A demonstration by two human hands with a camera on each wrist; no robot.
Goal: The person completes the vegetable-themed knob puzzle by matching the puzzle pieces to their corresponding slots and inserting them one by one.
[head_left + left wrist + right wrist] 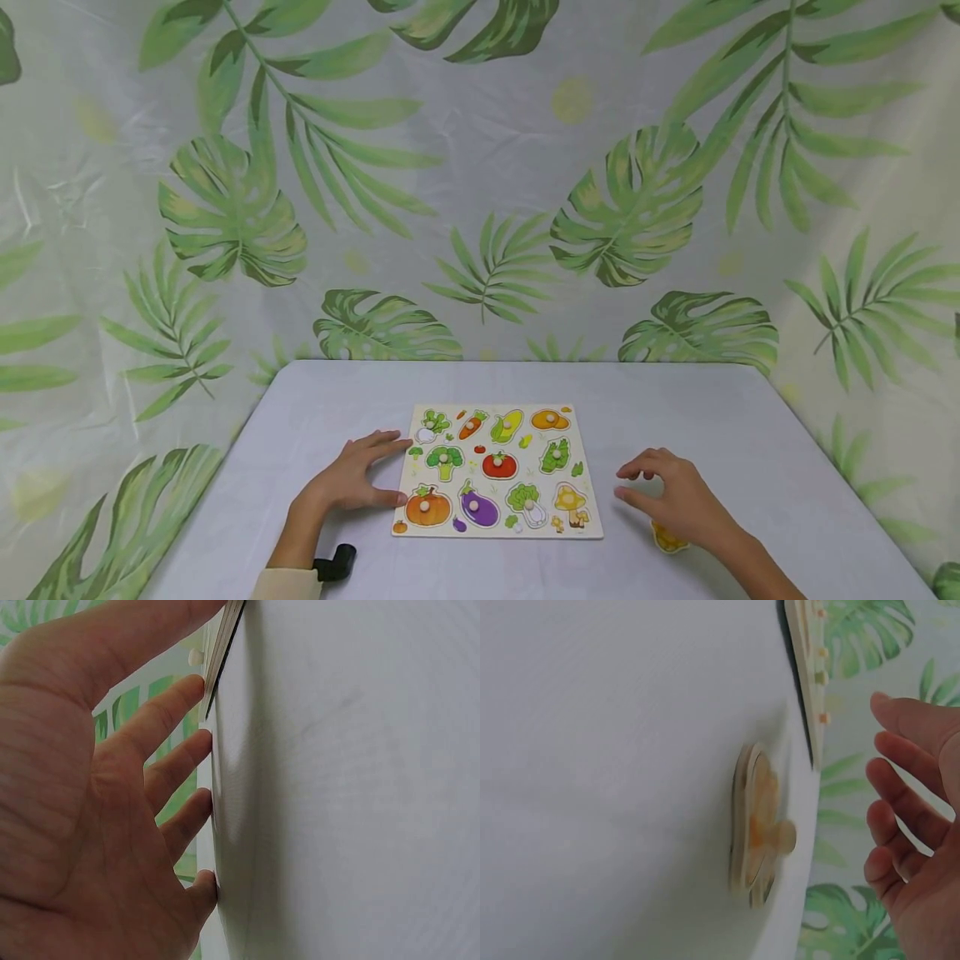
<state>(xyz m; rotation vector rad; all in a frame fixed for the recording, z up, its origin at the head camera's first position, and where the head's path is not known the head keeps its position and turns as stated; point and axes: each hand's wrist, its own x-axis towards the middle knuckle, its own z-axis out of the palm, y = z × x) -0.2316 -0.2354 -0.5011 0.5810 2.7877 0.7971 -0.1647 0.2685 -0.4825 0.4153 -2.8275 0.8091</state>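
A wooden vegetable peg puzzle board [491, 532] lies flat on the table, with knobbed pieces such as a pumpkin, an eggplant and a tomato. My left hand [352, 475] is at its left edge, fingers spread, thumb and index finger touching the edge. In the left wrist view the other fingertips of the left hand [142, 802] rest on the tabletop. My right hand [675, 496] hovers right of the board with loosely bent fingers and holds nothing. Below it lies a loose yellow-orange puzzle piece [667, 540], partly hidden; its knob shows beside the right hand [922, 825] in the right wrist view.
A white cloth covers the table [360, 387]. A leaf-patterned curtain [495, 167] hangs behind and at both sides. A black object [341, 562] sits by the left wrist. The mushroom picture [571, 504] on the board shows no knob.
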